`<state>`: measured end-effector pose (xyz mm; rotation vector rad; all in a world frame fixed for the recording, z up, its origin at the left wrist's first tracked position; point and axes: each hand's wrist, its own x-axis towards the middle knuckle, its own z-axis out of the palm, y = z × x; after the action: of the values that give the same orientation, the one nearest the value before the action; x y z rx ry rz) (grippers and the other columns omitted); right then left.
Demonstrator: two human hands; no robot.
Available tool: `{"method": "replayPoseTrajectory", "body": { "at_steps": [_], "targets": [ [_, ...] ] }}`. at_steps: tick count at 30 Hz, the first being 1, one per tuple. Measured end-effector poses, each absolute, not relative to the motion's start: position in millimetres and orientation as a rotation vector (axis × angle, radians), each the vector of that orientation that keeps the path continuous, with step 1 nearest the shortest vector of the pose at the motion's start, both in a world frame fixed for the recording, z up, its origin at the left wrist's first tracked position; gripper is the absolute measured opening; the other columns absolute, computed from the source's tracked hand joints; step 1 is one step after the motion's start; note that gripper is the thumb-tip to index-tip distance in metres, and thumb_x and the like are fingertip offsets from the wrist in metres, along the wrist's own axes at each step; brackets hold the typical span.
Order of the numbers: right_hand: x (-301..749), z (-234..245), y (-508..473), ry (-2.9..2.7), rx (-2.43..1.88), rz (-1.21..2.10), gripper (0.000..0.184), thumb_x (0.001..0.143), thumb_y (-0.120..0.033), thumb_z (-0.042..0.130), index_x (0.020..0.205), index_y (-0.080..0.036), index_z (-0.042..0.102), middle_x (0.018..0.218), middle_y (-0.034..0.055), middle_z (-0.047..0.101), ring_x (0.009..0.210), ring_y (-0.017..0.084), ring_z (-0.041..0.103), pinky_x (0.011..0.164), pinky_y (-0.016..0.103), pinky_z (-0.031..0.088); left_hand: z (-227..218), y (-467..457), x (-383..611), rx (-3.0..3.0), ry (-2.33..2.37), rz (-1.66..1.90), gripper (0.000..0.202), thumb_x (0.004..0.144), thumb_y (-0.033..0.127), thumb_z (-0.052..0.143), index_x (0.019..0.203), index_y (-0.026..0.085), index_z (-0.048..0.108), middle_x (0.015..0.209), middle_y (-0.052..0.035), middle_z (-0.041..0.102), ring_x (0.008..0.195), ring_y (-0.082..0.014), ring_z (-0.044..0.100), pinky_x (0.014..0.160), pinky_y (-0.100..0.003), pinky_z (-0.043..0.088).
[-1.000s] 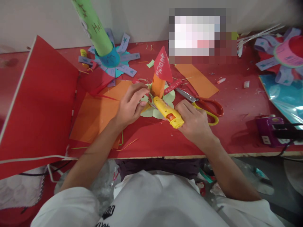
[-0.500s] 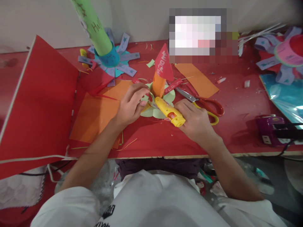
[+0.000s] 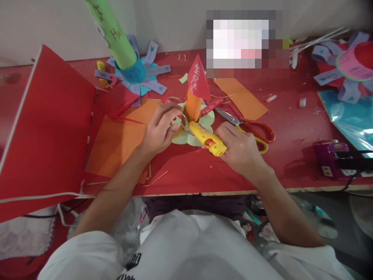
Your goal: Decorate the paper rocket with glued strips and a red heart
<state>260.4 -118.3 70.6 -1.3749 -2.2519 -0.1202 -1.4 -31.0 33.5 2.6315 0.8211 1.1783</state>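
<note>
Right grip (image 3: 240,149): wrapped round yellow glue gun (image 3: 204,136). Left grip (image 3: 159,129): at pale-green paper strip (image 3: 185,123); cannot tell whether pinching.

craft workspace: red table (image 3: 221,175) with glue gun (image 3: 204,135), scissors (image 3: 237,121), orange paper (image 3: 116,146), scraps (image 3: 183,78)

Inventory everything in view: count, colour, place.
Glue gun: one, yellow, centre
Coned tube: one, orange and red, centre
Flower-shaped paper: one, pale green, centre
Scissors: one, red and yellow, right
Paper sheets: several, orange, mostly left
Tall tube: one, green, back left
Paper ring: one, pink, far right
Shiny packet: one, blue, right
Power adapter: one, purple, right
Scraps: several, mixed, scattered
Panel: one, red, left
Table: one, red, beneath
Shirt: one, white, bottom
Left hand: one, centre left
Right hand: one, gripping glue gun
</note>
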Motion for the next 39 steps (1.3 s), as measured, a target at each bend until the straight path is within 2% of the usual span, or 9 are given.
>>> {"method": "replayPoseTrajectory", "body": {
  "at_steps": [6, 9, 14, 21, 26, 29, 32, 35, 39],
  "targets": [
    [262.9, 69.7, -119.2, -2.254, -1.455, 0.092, 0.033, 0.086, -0.044, 0.07, 0.098, -0.013, 0.069, 0.101, -0.0082, 0.06, 0.093, -0.012, 0.035, 0.07, 0.011, 0.018, 33.5, -31.1, -1.8, 2.64, 0.84, 1.154, 0.04, 0.108, 0.036, 0.036, 0.137, 0.015, 0.054, 0.132, -0.014, 0.059, 0.131, -0.0085, 0.058, 0.113, -0.018, 0.053],
    [262.0, 72.4, -117.4, -2.2, -1.528, 0.299, 0.034, 0.086, -0.043, 0.069, 0.092, -0.01, 0.067, 0.095, -0.0059, 0.058, 0.087, -0.013, 0.032, 0.068, 0.013, 0.015, 32.1, -31.3, -2.5, 2.625, 0.849, 1.157, 0.04, 0.108, 0.036, 0.036, 0.136, 0.014, 0.054, 0.132, -0.0144, 0.059, 0.131, -0.0088, 0.059, 0.112, -0.017, 0.053],
    [261.2, 82.8, -115.6, -2.027, -1.717, 0.764, 0.07, 0.09, -0.073, 0.055, 0.089, -0.003, 0.062, 0.09, 0.0011, 0.054, 0.079, -0.014, 0.025, 0.068, 0.013, 0.009, 31.6, -31.4, -2.7, 2.625, 0.836, 1.147, 0.039, 0.107, 0.033, 0.039, 0.137, 0.013, 0.055, 0.133, -0.0146, 0.058, 0.132, -0.0088, 0.058, 0.113, -0.018, 0.053],
    [261.6, 85.5, -116.1, -1.882, -1.846, 0.924, 0.096, 0.082, -0.095, 0.041, 0.096, -0.003, 0.062, 0.094, 0.002, 0.055, 0.076, -0.015, 0.024, 0.068, 0.009, 0.008, 32.1, -32.3, -3.8, 2.603, 0.864, 1.126, 0.038, 0.108, 0.035, 0.038, 0.138, 0.017, 0.053, 0.135, -0.0128, 0.057, 0.134, -0.008, 0.057, 0.115, -0.017, 0.052],
    [261.4, 85.6, -113.3, -1.843, -1.877, 0.969, 0.1, 0.079, -0.099, 0.04, 0.094, -0.002, 0.061, 0.089, 0.0028, 0.056, 0.07, -0.015, 0.022, 0.066, 0.009, 0.01, 33.8, -32.9, -4.1, 2.615, 0.878, 1.128, 0.037, 0.108, 0.036, 0.037, 0.137, 0.018, 0.052, 0.135, -0.0121, 0.057, 0.134, -0.008, 0.057, 0.116, -0.018, 0.051],
    [263.1, 88.6, -112.5, -1.834, -1.826, 0.982, 0.1, 0.08, -0.099, 0.039, 0.098, -0.003, 0.062, 0.093, 0.0032, 0.059, 0.073, -0.015, 0.031, 0.068, 0.006, 0.016, 32.5, -33.4, -4.5, 2.595, 0.894, 1.11, 0.039, 0.108, 0.037, 0.037, 0.141, 0.02, 0.052, 0.136, -0.0122, 0.057, 0.135, -0.0094, 0.057, 0.115, -0.019, 0.052],
    [268.0, 89.4, -114.4, -1.837, -1.76, 1.052, 0.092, 0.084, -0.092, 0.044, 0.105, -0.006, 0.066, 0.098, 0.0023, 0.061, 0.077, -0.016, 0.04, 0.071, 0.0, 0.026, 29.8, -34.0, -5.2, 2.498, 0.889, 1.133, 0.05, 0.106, 0.036, 0.044, 0.156, 0.03, 0.042, 0.144, -0.0106, 0.053, 0.112, -0.0045, 0.062, 0.101, -0.018, 0.056],
    [275.0, 86.0, -118.8, -1.832, -1.758, 1.08, 0.081, 0.086, -0.083, 0.05, 0.113, -0.009, 0.068, 0.097, 0.0009, 0.061, 0.073, -0.017, 0.037, 0.068, -0.002, 0.029, 28.4, -34.4, -4.8, 2.325, 0.9, 1.187, 0.057, 0.106, 0.037, 0.046, 0.162, 0.04, 0.035, 0.145, -0.0075, 0.052, 0.093, -0.0007, 0.059, 0.092, -0.019, 0.056],
    [279.9, 81.8, -123.4, -1.824, -1.712, 1.087, 0.074, 0.087, -0.076, 0.054, 0.111, -0.007, 0.07, 0.097, 0.001, 0.061, 0.071, -0.018, 0.035, 0.066, -0.006, 0.029, 27.3, -33.0, -3.1, 2.082, 1.007, 1.171, 0.047, 0.107, 0.049, 0.041, 0.152, 0.039, 0.044, 0.141, -0.0067, 0.052, 0.101, -0.003, 0.061, 0.089, -0.018, 0.056]
  ]
}}
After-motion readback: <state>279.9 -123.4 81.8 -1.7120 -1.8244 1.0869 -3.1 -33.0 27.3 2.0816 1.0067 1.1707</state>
